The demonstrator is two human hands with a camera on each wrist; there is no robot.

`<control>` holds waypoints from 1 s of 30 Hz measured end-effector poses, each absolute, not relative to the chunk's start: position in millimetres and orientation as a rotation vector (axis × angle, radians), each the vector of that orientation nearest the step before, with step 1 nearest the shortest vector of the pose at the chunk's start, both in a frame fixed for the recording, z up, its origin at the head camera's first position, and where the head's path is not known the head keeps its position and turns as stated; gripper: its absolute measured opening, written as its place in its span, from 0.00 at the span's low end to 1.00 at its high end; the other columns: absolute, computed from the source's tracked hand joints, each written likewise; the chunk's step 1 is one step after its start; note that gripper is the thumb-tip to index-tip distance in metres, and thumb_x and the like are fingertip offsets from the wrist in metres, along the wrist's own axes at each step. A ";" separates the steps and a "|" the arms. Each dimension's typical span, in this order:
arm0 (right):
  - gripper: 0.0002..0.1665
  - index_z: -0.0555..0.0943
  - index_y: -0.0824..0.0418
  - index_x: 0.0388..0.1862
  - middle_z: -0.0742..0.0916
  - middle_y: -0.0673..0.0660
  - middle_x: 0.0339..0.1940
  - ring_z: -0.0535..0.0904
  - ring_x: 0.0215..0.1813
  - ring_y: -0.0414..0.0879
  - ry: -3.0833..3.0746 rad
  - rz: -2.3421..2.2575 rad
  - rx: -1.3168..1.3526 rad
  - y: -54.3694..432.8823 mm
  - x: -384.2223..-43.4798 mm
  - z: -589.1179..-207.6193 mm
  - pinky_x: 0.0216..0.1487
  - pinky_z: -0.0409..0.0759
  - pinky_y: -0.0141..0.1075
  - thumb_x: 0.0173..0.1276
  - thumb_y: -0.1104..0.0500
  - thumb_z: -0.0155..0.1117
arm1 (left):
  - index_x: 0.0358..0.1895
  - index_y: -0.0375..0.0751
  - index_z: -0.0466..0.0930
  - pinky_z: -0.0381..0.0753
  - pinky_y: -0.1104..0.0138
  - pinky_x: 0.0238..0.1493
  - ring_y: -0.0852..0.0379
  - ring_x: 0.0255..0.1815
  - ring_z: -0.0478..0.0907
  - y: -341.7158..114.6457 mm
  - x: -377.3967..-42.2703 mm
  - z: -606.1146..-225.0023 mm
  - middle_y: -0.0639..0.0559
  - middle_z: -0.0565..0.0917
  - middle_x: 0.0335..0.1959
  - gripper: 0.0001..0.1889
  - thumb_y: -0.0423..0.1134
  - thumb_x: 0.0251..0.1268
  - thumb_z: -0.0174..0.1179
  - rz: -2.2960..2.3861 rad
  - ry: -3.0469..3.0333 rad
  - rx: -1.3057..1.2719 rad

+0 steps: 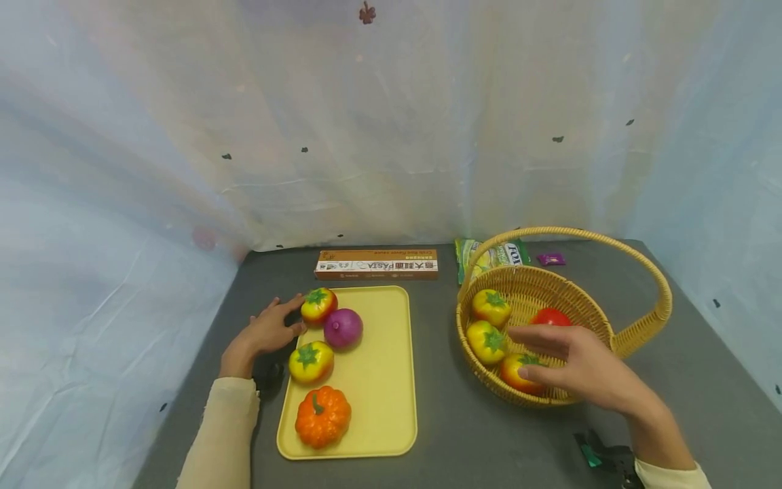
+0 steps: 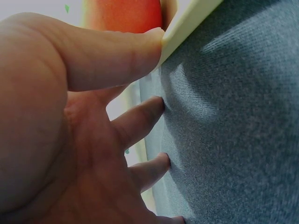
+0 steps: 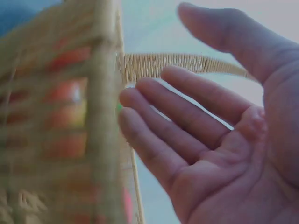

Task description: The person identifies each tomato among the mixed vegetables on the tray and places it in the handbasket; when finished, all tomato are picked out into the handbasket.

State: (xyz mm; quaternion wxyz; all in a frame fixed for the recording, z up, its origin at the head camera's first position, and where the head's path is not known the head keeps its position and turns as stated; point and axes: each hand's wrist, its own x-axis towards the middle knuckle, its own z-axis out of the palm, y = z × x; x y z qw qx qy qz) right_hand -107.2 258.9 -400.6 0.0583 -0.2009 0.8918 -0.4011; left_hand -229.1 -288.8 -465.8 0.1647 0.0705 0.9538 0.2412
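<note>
My left hand [image 1: 269, 330] is at the upper left edge of a yellow tray [image 1: 383, 380]. In the left wrist view its thumb touches the tray's rim [image 2: 180, 30] while the fingertips rest on the grey cloth. Beside it on the tray lies a toy persimmon [image 1: 319, 305], next to a purple onion [image 1: 343, 329]. Another persimmon [image 1: 311, 362] and an orange pumpkin [image 1: 323, 416] are nearer the front. My right hand [image 1: 580, 360], fingers extended and holding nothing, hovers over the wicker basket [image 1: 544, 282]. Several persimmons [image 1: 487, 342] and a red fruit [image 1: 552, 317], partly hidden, lie inside.
A pasta box [image 1: 377, 265] lies behind the tray. Behind the basket are a green snack packet [image 1: 513, 252] and a small purple wrapper [image 1: 551, 259]. The basket's tall handle [image 1: 656, 299] arches up and to the right. A pale curtain [image 1: 391, 136] hangs behind the table.
</note>
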 end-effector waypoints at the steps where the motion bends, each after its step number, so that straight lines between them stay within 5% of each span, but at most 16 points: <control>1: 0.33 0.85 0.56 0.72 0.91 0.54 0.66 0.91 0.65 0.51 2.702 -1.239 -0.634 253.8 -108.8 -400.2 0.61 0.87 0.31 0.71 0.50 0.81 | 0.88 0.40 0.59 0.35 0.13 0.73 0.21 0.89 0.39 -288.9 -229.0 -465.6 0.36 0.57 0.90 0.39 0.44 0.81 0.62 0.687 2.718 0.198; 9: 0.35 0.83 0.55 0.75 0.89 0.52 0.71 0.87 0.71 0.51 2.575 -1.469 -0.796 201.1 -125.1 -397.8 0.71 0.82 0.33 0.71 0.54 0.81 | 0.88 0.40 0.59 0.34 0.13 0.73 0.22 0.90 0.39 -289.0 -228.1 -463.7 0.36 0.57 0.90 0.40 0.45 0.81 0.63 0.687 2.718 0.182; 14: 0.37 0.83 0.48 0.75 0.88 0.46 0.72 0.84 0.74 0.45 2.416 -1.574 -0.832 153.9 -132.0 -397.8 0.77 0.80 0.50 0.68 0.51 0.84 | 0.89 0.41 0.59 0.34 0.13 0.74 0.22 0.90 0.39 -288.0 -228.1 -463.3 0.37 0.57 0.90 0.40 0.46 0.81 0.63 0.685 2.713 0.176; 23: 0.34 0.84 0.46 0.74 0.89 0.49 0.71 0.86 0.72 0.47 2.186 -1.653 -0.977 77.3 -147.2 -415.1 0.76 0.81 0.41 0.70 0.51 0.82 | 0.89 0.42 0.59 0.33 0.13 0.73 0.22 0.90 0.38 -289.5 -229.5 -467.9 0.37 0.57 0.90 0.39 0.46 0.81 0.62 0.695 2.718 0.198; 30: 0.35 0.83 0.58 0.75 0.87 0.58 0.73 0.85 0.73 0.48 2.078 -1.682 -0.965 35.4 -157.3 -431.2 0.77 0.79 0.37 0.71 0.55 0.81 | 0.89 0.43 0.58 0.32 0.13 0.73 0.23 0.90 0.38 -290.0 -227.9 -465.9 0.37 0.57 0.90 0.39 0.45 0.82 0.62 0.701 2.718 0.200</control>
